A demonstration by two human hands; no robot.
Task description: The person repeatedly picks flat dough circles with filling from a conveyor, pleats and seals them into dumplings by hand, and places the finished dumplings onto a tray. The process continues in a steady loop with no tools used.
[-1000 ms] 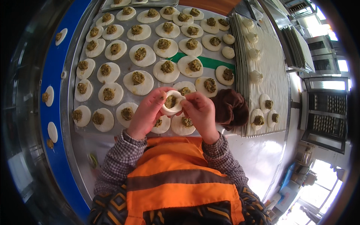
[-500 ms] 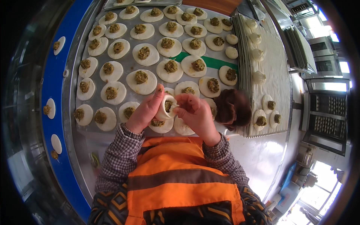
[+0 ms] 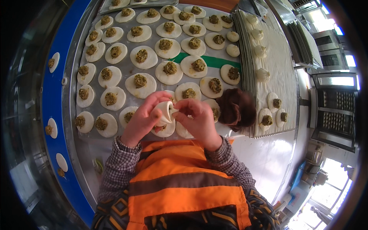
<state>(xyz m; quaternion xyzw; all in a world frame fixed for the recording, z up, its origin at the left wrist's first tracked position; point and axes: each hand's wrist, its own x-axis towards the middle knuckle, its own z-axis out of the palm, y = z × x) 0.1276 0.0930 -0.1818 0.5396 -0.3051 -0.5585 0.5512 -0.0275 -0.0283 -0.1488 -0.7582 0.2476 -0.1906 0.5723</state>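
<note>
Dough piece [image 3: 165, 114] held above the surface [image 3: 125, 68], toward its near edge. The left hand [image 3: 142, 119] cups it in a half-curled grip; the right hand [image 3: 199, 118] has thumb and fingertips closed on its rim. Overpulling could tear the rim; loose cupping could drop it onto the filled rounds [image 3: 140, 81] below.

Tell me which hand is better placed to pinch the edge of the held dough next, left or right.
Probably the right hand: its thumb and fingertips are at the gathered edge of the dough. The left hand cups the other side, so it seems better placed for steadying.
</note>
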